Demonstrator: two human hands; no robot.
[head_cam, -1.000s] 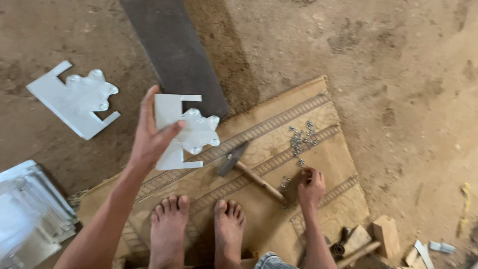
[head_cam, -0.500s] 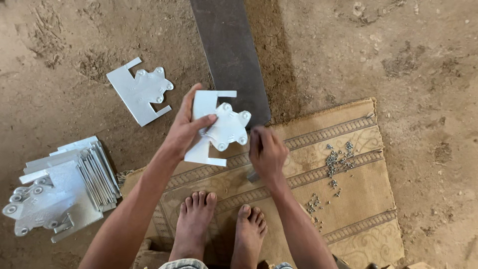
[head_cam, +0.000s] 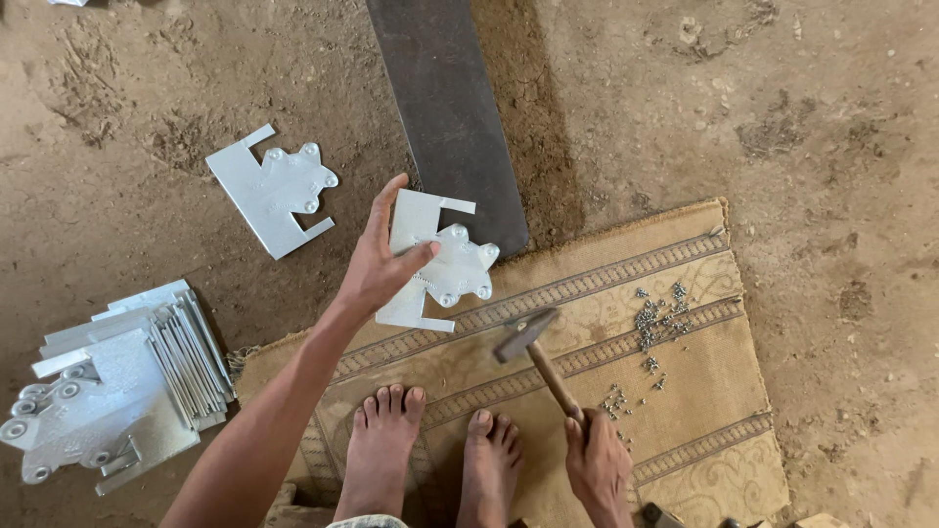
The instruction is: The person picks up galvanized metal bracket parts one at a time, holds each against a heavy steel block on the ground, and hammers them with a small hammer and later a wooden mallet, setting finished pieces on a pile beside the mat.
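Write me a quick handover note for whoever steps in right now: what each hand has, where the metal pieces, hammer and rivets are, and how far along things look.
Left hand: grips a cut metal plate with a scalloped piece on it, over the end of the dark steel bar.
Right hand: holds the hammer by its wooden handle, head raised beside the plate.
Small rivets lie scattered on the mat, to the right.
Done, apparently: one similar plate lies alone on the dirt.
Left: a stack of plates at far left; whether those are finished cannot be told.
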